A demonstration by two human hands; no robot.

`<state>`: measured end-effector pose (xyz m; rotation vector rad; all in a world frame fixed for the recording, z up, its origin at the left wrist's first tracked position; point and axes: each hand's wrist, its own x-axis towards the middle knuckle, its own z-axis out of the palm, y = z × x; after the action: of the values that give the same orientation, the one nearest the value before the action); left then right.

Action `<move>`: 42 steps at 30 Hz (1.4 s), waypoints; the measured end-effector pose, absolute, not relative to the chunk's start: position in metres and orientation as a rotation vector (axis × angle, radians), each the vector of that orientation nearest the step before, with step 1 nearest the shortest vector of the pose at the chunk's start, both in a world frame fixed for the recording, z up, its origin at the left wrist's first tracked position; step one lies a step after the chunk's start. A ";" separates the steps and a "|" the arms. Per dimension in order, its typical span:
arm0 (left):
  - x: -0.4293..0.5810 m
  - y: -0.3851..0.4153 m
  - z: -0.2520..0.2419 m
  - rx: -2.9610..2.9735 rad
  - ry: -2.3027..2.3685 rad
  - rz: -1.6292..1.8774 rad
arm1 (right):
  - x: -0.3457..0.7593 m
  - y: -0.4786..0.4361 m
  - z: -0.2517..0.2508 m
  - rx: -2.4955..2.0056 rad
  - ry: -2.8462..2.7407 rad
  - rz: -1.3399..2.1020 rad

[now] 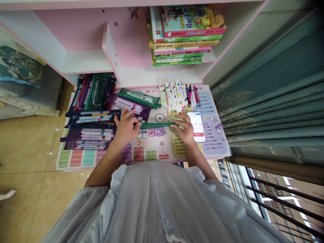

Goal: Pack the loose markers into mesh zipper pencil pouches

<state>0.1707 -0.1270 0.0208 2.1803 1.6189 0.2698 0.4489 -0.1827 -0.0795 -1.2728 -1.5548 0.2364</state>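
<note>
A flat green pencil pouch point(154, 125) lies across the middle of the desk mat point(152, 152). My left hand point(125, 126) pinches its left end with fingers closed. My right hand point(184, 127) grips its right end, fingers curled over it. A row of several loose marker pens point(178, 96) lies just beyond the pouch. A lit phone point(197, 125) rests right beside my right hand.
Several filled purple and green pouches point(92, 130) are stacked left of my left hand, with more upright ones point(95, 89) behind. A pink shelf point(111, 54) holds a pile of books point(183, 33). Green curtains point(273, 101) hang at the right.
</note>
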 end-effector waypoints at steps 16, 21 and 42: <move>0.162 -0.123 0.021 2.139 1.682 0.291 | 0.452 -0.183 -0.082 -1.301 -1.520 0.234; 0.157 -0.122 0.021 2.139 1.691 0.281 | 0.452 -0.183 -0.083 -1.263 -1.512 0.252; 0.143 -0.120 0.022 2.066 1.748 0.327 | 0.455 -0.182 -0.082 -1.328 -1.502 0.276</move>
<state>0.1434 -0.1200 0.0220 2.0656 1.7480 0.3267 0.4554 -0.1825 -0.0816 -1.3277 -1.5020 0.2755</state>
